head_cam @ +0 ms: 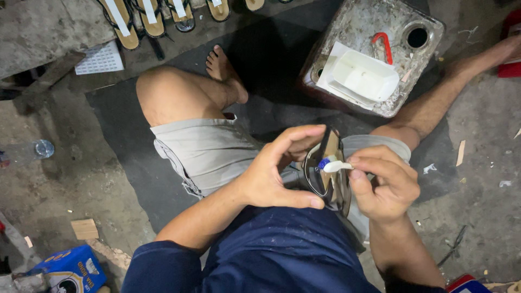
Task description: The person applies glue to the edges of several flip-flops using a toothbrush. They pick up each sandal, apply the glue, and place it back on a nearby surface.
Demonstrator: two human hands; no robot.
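Head view: the person sits on a dark mat [125,141], knees apart, with both hands over the lap. The left hand [274,176] is curled in a wide C — thumb low, fingers arched over the top — and grips a sandal [328,173] held on edge, its dark strap side turned to the right. The right hand [388,184] is nearly shut, thumb and forefinger pinching a small white brush [335,166]; the brush's blue-tipped end touches the sandal's inner face near the top. The two hands sit just beside each other, the sandal between them.

Beyond the knees stands a worn metal can [412,65] with a white tray [364,76] on its top and a red handle beside it. More sandals [152,19] lie in a row at the upper edge.
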